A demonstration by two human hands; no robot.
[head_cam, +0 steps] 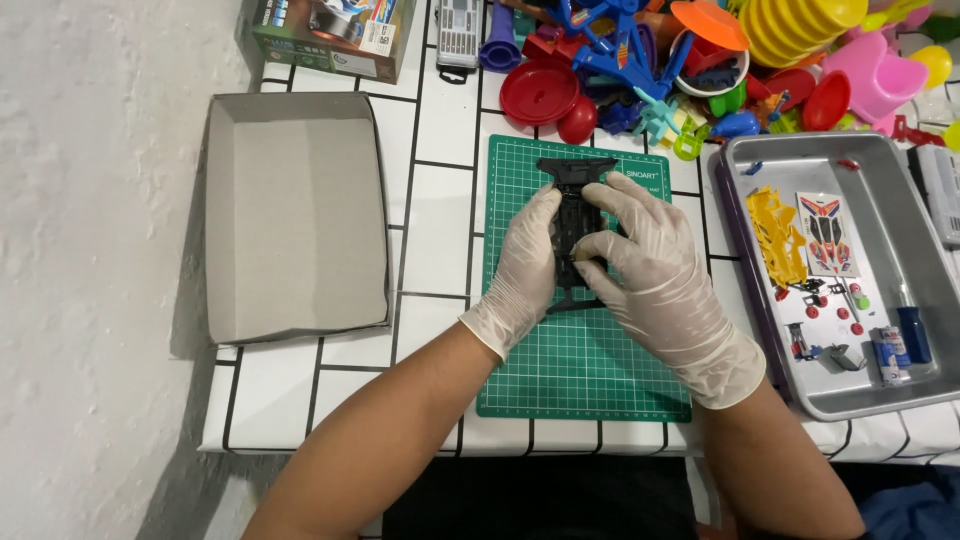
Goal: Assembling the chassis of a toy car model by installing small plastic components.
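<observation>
Now both gloved hands, left hand (528, 268) and right hand (640, 265), palms down, grip clamped on black chassis (577, 185) over green mat (580, 370).

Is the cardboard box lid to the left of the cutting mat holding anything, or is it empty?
Empty. The cardboard box lid lies open side up on the table, and only its bare grey floor and walls show.

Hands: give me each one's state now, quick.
Left hand: closed on the black toy car chassis, left side.
Right hand: closed on the same chassis, right side, over the green cutting mat.
</observation>
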